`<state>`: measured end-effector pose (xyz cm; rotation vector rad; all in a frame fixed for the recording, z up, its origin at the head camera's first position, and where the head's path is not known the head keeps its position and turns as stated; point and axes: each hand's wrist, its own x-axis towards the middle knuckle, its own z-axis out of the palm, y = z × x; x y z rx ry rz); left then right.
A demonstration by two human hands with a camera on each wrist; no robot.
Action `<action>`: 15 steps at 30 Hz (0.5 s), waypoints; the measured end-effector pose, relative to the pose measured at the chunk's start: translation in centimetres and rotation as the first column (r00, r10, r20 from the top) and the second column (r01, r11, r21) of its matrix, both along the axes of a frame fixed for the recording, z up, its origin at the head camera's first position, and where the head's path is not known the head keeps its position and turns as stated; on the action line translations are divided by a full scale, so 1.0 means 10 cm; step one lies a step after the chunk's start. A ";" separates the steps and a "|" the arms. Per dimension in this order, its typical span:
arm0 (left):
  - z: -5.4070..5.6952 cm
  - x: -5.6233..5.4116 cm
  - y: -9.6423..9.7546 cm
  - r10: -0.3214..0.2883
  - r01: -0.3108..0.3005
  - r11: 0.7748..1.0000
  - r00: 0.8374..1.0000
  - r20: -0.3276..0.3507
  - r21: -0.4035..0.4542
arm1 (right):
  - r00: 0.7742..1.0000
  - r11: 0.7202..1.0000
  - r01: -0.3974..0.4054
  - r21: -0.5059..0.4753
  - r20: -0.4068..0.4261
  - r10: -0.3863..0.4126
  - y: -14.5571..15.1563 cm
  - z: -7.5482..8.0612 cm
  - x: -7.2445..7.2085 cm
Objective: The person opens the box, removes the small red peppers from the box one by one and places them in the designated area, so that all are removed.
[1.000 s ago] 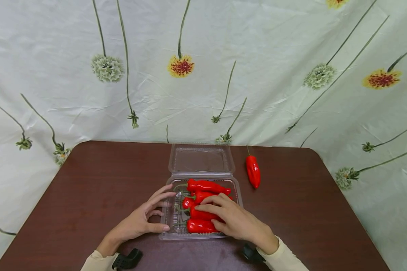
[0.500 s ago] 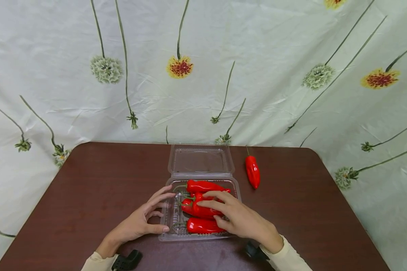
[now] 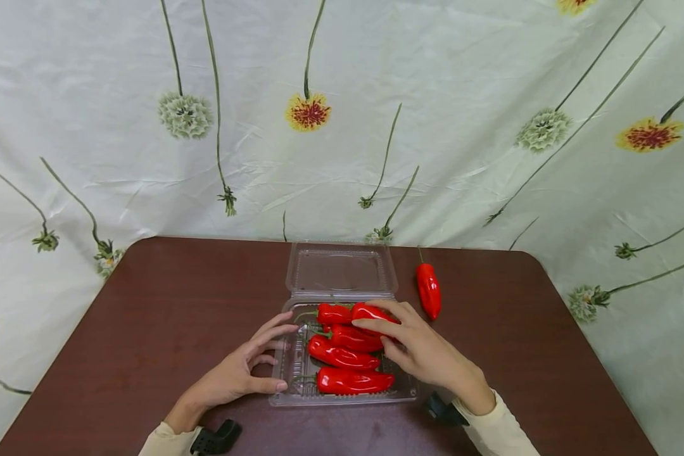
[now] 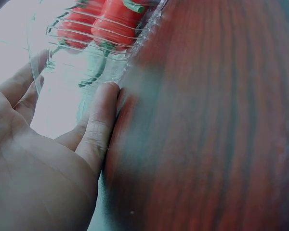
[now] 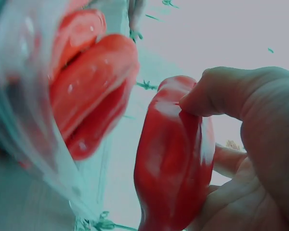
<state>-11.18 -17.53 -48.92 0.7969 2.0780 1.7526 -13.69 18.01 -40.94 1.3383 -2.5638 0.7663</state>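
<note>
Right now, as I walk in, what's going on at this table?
A person's right hand holds a red pepper at the far right part of an open clear container, where several more peppers lie. The left hand rests against the container's left side. The lid is folded back, and one loose pepper lies on the table beside it.

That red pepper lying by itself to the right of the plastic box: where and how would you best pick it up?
I'd grip the pepper across its thick middle, coming down from above and closing on its two long sides. It lies lengthwise, thin stem at the far end, narrowing tip nearest us, so the broad body probably gives the firmest hold.
</note>
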 end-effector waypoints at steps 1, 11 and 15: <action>0.00 0.00 0.00 -0.001 0.001 1.000 1.000 -0.001 0.001 | 1.000 1.000 0.010 -0.002 0.007 -0.010 0.02 0.01 -0.01; 0.01 0.01 0.00 -0.003 0.003 1.000 1.000 -0.004 0.001 | 0.995 0.994 0.099 -0.039 0.021 -0.098 0.19 0.11 -0.14; 0.01 -0.01 0.00 -0.002 0.002 1.000 1.000 -0.004 -0.006 | 0.988 0.987 0.152 -0.046 0.028 -0.151 0.26 0.14 -0.19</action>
